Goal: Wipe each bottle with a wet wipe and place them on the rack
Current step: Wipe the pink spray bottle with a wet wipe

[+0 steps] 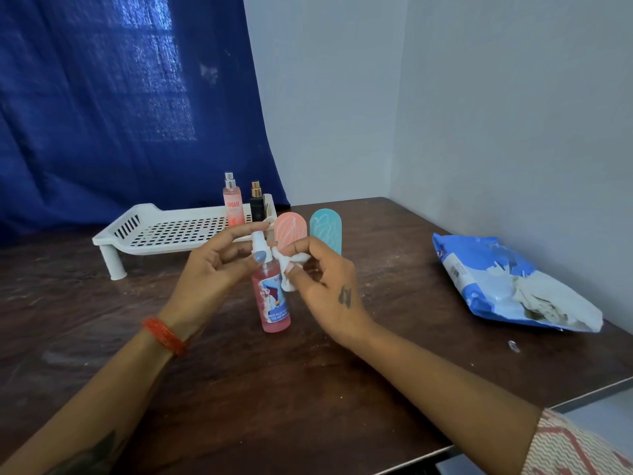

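Note:
A pink spray bottle (274, 303) with a blue and white label stands upright on the dark wooden table (239, 389). My left hand (219, 265) pinches its white spray top between thumb and fingers. My right hand (325, 282) pinches a crumpled white wet wipe (291, 269) against the bottle's neck and shoulder. Behind them stand a rounded pink bottle (289, 231) and a rounded teal bottle (326, 229) on the table. The white slotted rack (171, 231) stands at the back left, with a peach spray bottle (233, 202) and a small black bottle (257, 204) at its right end.
A blue wet wipe pack (507, 286) lies open on the table at the right, wipes spilling from its end. A blue curtain (120, 97) hangs behind the rack. White walls close off the back right corner. The table's front right edge runs diagonally near my right forearm.

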The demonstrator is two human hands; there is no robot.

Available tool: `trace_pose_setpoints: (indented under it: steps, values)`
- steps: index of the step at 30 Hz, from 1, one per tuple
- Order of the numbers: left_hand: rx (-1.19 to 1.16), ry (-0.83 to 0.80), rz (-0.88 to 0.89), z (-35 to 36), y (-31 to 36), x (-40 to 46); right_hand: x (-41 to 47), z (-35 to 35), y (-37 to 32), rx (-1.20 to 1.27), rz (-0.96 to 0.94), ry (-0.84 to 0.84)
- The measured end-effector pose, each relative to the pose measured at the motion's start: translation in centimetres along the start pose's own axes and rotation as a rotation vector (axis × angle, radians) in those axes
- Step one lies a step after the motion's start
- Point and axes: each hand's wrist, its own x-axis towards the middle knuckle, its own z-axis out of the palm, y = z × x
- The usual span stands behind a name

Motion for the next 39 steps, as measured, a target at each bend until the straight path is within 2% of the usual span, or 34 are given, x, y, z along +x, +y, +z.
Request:
trace_pose_setpoints:
  steps: [2,4,13,19,21,25,28,31,33,36,39]
  values:
    - [0.024,0.012,0.010,0.0,0.0,0.0,-0.2,0.3,0.3,-0.110,-0.192,0.046]
    - [0.041,0.028,0.014,0.0,0.0,0.0,-0.4,0.6,0.6,-0.208,-0.291,0.025]
    - [0.053,0.122,0.016,0.0,-0.3,0.2,-1.1,0.3,0.7,-0.418,-0.272,-0.161]
    - [0.010,0.191,0.015,0.0,-0.6,0.0,-1.0,-0.1,0.5,-0.328,-0.054,-0.285]
    - [-0.037,0.237,0.033,-0.1,-0.4,0.1,-0.7,-0.2,0.2,-0.194,0.106,-0.234]
    - [-0.077,0.313,0.087,-0.2,0.0,0.1,-0.1,-0.1,-0.2,0.177,0.557,-0.201]
    - [-0.047,0.318,0.109,0.1,0.1,-0.1,0.1,-0.2,-0.3,0.426,0.730,-0.198]
    - [0.000,0.309,0.121,0.2,0.0,0.0,0.1,-0.4,-0.5,0.530,0.800,-0.168]
    - [0.040,0.294,0.129,0.1,-0.1,0.1,0.2,-0.4,-0.5,0.512,0.819,-0.161]
    - [0.084,0.257,0.138,0.1,-0.2,0.1,0.4,-0.6,-0.3,0.322,0.795,-0.147]
    - [0.088,0.221,0.141,-0.1,-0.2,0.2,0.3,-0.7,0.0,0.082,0.614,-0.072]
